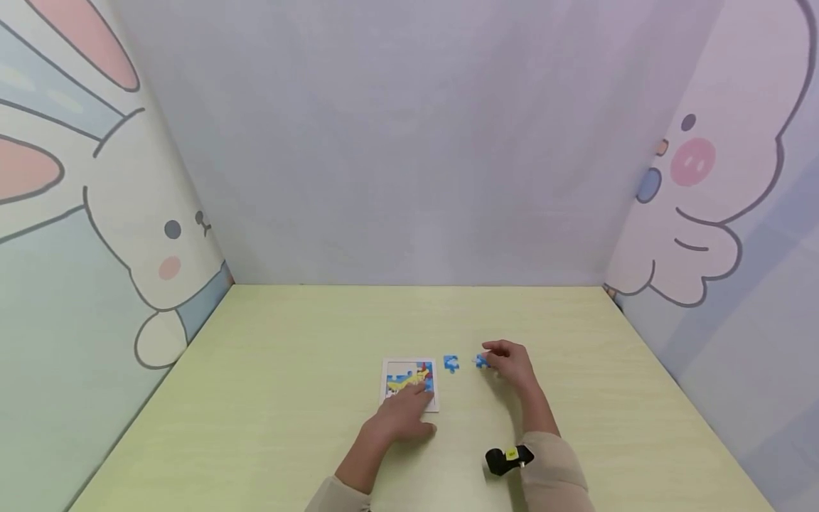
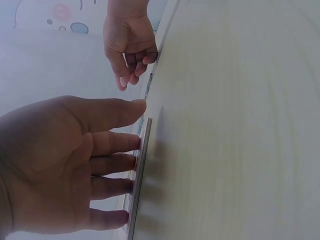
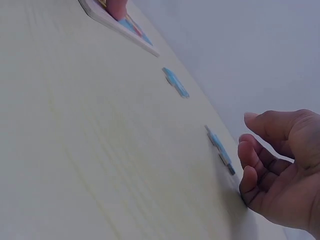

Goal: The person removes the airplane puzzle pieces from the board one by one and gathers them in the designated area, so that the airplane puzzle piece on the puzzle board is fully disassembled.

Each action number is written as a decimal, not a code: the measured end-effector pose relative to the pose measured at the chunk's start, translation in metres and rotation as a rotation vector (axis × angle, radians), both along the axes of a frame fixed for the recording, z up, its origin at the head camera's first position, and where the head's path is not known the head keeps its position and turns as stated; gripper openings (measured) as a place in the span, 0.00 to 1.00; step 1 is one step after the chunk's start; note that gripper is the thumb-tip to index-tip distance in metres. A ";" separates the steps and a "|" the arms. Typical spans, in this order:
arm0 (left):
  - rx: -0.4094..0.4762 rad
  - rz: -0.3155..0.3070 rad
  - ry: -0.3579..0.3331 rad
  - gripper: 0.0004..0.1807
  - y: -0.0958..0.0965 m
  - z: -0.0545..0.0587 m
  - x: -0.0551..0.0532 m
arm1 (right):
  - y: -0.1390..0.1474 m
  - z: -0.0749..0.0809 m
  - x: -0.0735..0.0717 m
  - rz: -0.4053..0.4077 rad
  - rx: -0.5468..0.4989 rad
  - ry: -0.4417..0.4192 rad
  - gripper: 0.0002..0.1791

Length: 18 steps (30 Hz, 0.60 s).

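A white-framed jigsaw puzzle [image 1: 437, 384], partly filled with blue and yellow pieces, lies on the table. My left hand [image 1: 404, 414] rests its extended fingertips on it, covering the lower part; in the left wrist view those fingers [image 2: 112, 186] reach the board's edge, thumb apart. One blue and white puzzle piece [image 1: 451, 363] lies just right of the frame. Farther right is a second blue piece [image 1: 481, 361], partly hidden by my right hand [image 1: 510, 363]. In the right wrist view that piece [image 3: 220, 150] lies flat beside my loosely bent fingers, with nothing between thumb and fingers.
The pale yellow-green table [image 1: 256, 398] meets a plain grey wall [image 1: 409, 156] at the back. Cartoon-printed walls stand at both sides. A small black device [image 1: 508, 459] with a yellow label sits at the right sleeve's wrist.
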<state>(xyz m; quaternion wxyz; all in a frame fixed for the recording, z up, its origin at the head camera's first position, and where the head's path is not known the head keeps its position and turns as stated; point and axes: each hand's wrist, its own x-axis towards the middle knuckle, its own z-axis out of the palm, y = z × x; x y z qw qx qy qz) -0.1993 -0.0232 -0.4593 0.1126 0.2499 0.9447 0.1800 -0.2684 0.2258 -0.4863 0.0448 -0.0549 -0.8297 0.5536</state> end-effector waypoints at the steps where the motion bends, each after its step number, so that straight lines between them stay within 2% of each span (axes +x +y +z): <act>1: -0.001 0.000 0.002 0.30 0.000 0.000 -0.001 | -0.003 0.000 0.000 0.003 0.008 0.008 0.12; 9: 0.001 0.009 -0.008 0.30 0.001 -0.002 -0.002 | -0.028 0.002 0.001 0.030 -0.001 0.052 0.12; 18: 0.008 0.003 -0.011 0.30 0.000 0.000 -0.002 | -0.055 0.006 0.004 0.120 -0.019 0.059 0.11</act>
